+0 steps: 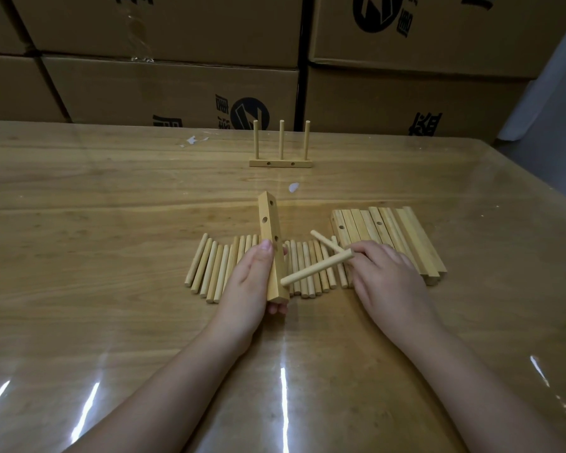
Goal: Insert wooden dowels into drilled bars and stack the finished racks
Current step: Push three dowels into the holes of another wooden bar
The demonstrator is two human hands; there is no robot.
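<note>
- Markings: the cardboard cartons (177,89) stacked behind the table carry black print, a round logo and blocks of characters. All of it is cut off or partly hidden, so none can be read with certainty. No writing shows on the wooden parts.
- Left hand (254,282): palm turned inward, gripping the drilled bar (270,230) at its near half. The thumb is pressed flat along the bar's upper face beside a hole, and the other fingers curl underneath, with their tips showing below the near end.
- Drilled bar: held above the table, pointing away from the person, with round holes showing on 2 faces.
- Right hand (383,273): back of the hand up, fingers curled and close together, holding 2 dowels that cross each other. The long dowel (314,269) slants down-left, with its tip at the bar's right face; contact cannot be confirmed. The second dowel (327,242) points up-left.
- Loose dowels (209,266): laid side by side in a row under both hands.
- Spare bars (402,233): laid side by side just right of the right hand.
- Finished rack (280,163): 1 unit with 3 upright dowels, standing at the far centre of the table (111,191), well apart from the hands.
- Table: wood grain under a glossy clear cover.
</note>
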